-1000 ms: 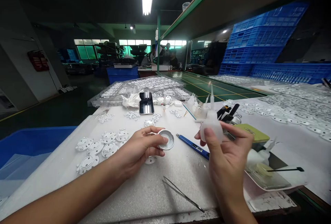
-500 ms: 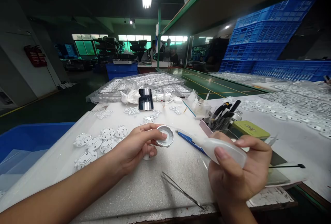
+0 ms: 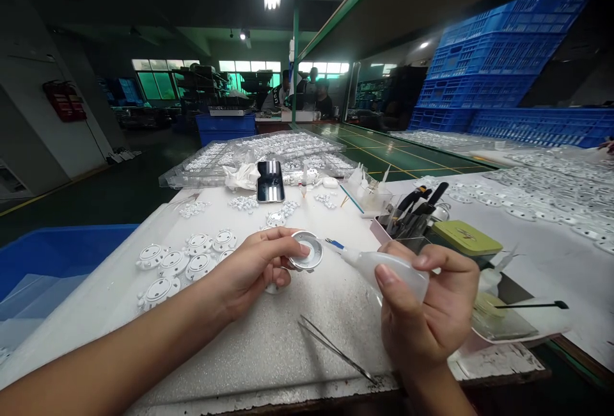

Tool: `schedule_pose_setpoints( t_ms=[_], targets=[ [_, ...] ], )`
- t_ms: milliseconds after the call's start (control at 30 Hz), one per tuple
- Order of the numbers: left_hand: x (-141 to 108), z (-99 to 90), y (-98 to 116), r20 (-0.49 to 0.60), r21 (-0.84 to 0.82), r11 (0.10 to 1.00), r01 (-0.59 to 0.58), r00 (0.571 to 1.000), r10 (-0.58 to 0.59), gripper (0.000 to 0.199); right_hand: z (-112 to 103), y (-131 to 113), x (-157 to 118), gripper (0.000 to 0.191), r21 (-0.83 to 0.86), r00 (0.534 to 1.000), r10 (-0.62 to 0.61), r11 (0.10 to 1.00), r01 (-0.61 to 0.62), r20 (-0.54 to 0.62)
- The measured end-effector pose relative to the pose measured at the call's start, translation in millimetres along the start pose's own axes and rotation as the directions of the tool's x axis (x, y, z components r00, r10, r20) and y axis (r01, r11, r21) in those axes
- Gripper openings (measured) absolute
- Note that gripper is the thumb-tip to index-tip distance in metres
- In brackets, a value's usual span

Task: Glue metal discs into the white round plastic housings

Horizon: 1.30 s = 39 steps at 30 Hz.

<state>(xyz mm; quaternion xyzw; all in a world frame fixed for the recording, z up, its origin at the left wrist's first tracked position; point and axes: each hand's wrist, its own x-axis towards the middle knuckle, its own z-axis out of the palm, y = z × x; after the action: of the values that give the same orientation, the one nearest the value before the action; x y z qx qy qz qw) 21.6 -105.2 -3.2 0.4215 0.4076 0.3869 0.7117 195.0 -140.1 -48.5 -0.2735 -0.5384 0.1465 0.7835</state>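
Note:
Between thumb and fingers, my left hand (image 3: pixel 259 259) grips a round white plastic part (image 3: pixel 313 261), its hollow side turned toward the right. My right hand (image 3: pixel 426 301) is wrapped round a translucent white squeeze bottle (image 3: pixel 391 270) held tilted, its thin nozzle pointing left at the part's rim. I cannot tell whether the tip touches the part. Behind the bottle lies a blue pen-like tool (image 3: pixel 334 244), mostly covered. Metal tweezers (image 3: pixel 336 349) rest on the white foam work surface (image 3: pixel 268 358) below. Left of my left hand sit several similar white round parts (image 3: pixel 162 290).
Small white pieces (image 3: pixel 243 203) lie in piles near a black phone (image 3: pixel 270 182). A bin of hand tools (image 3: pixel 417 211) and a yellow-green tin (image 3: pixel 465 238) stand on the right. A blue crate (image 3: pixel 71 243) is at the left. Stacked trays of parts (image 3: pixel 268 147) fill the back.
My right hand has moved left with the squeeze bottle, bringing the nozzle close to the round part's rim and covering more of the blue tool. My left hand has barely moved.

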Motion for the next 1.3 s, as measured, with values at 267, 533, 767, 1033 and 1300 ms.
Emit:
schedule_pose_setpoints(
  t_ms=[267, 533, 767, 1033, 1300],
  targets=[
    [2, -0.3, 0, -0.011, 0.03, 1.0, -0.005, 1.0, 0.006, 0.017, -1, 1, -1, 0.021, -0.036, 1.0, 0.008, 0.999, -0.008, -0.004],
    [2, -0.3, 0, -0.006, 0.022, 1.0, -0.007, 1.0, 0.008, 0.016, -1, 1, -1, 0.021, 0.012, 1.0, 0.01, 1.0, -0.01, 0.01],
    [2, -1.5, 0, -0.005, 0.019, 1.0, -0.003, 1.0, 0.003, 0.015, -3, 3, -2, 0.022, 0.011, 0.999, 0.027, 1.0, -0.027, 0.017],
    [1, -2.3, 1, -0.017, -0.015, 1.0, -0.012, 1.0, 0.011, 0.018, -2, -3, 3, 0.022, 0.051, 0.992, 0.079, 0.996, -0.075, -0.095],
    [5, -11.7, 11, -0.053, -0.006, 0.995, -0.097, 0.994, 0.097, 0.018, -10, 2, 18, 0.034, -0.082, 0.939, 0.34, 0.936, -0.342, -0.045]
  ],
)
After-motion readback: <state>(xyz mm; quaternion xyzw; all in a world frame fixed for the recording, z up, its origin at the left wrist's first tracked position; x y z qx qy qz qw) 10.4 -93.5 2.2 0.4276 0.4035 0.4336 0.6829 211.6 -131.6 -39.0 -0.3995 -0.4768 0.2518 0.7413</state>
